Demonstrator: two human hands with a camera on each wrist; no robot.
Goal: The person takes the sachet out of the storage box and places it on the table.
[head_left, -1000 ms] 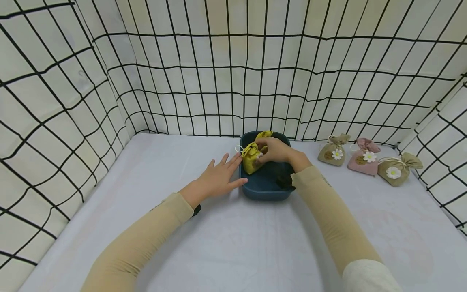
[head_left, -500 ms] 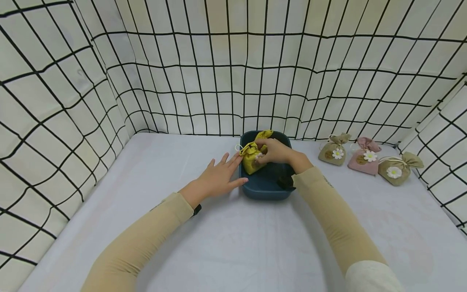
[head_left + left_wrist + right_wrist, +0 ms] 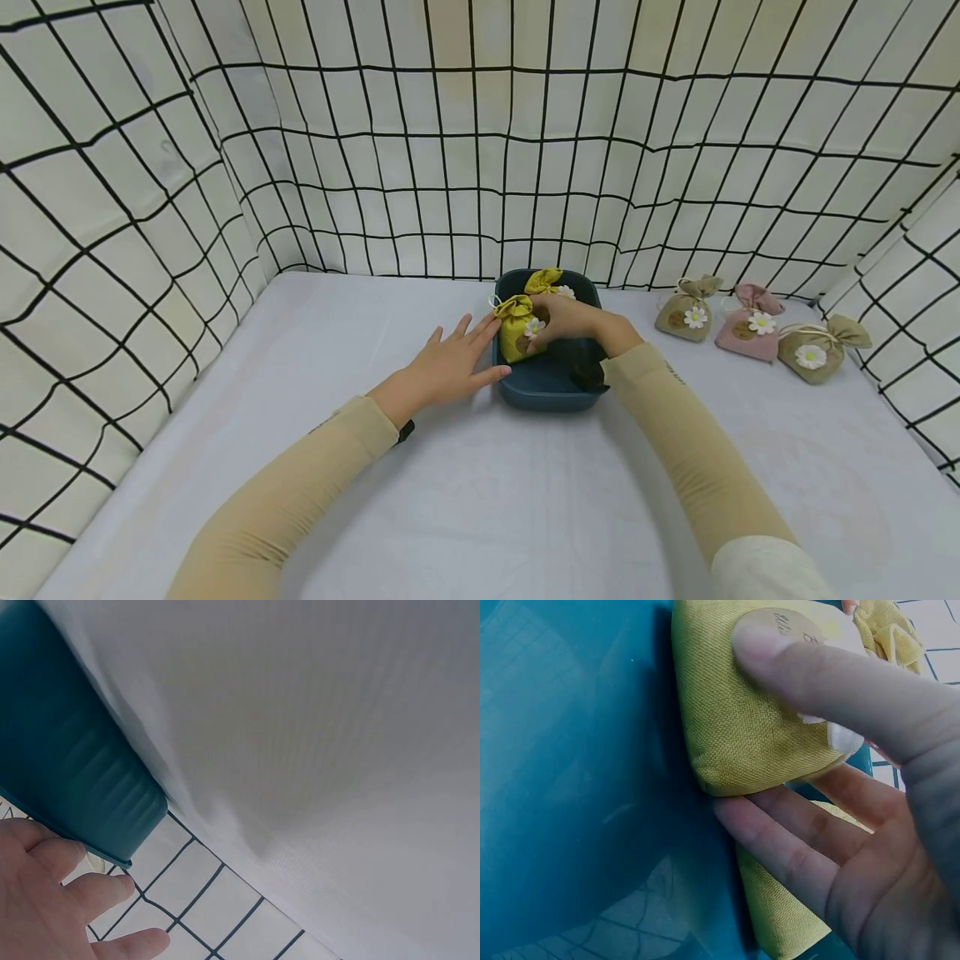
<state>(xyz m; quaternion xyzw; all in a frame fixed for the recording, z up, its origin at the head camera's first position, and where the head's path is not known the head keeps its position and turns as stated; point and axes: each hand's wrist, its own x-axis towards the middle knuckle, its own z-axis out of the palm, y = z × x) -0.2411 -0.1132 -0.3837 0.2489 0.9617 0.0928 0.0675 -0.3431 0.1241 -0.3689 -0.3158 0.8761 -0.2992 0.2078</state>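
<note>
Right hand [image 3: 566, 321] pinches the front yellow bag [image 3: 512, 343] inside the tub [image 3: 547, 402], left hand [image 3: 448, 368] straight-fingered at its side; best pinch lightly, sparing the flower [image 3: 534, 327].

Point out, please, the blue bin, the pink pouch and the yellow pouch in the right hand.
Blue bin [image 3: 551, 402]: head view, front outer wall.
Pink pouch [image 3: 757, 345]: head view, cloth below its flower.
Held yellow pouch [image 3: 746, 735]: right wrist view, cloth near its sticker.

Free room lies in the near part of the blue tub [image 3: 551, 402]; the front yellow bag [image 3: 512, 338], rear yellow bag [image 3: 543, 281] and right hand [image 3: 572, 319] crowd the rest, black grid [image 3: 477, 135] close behind.
</note>
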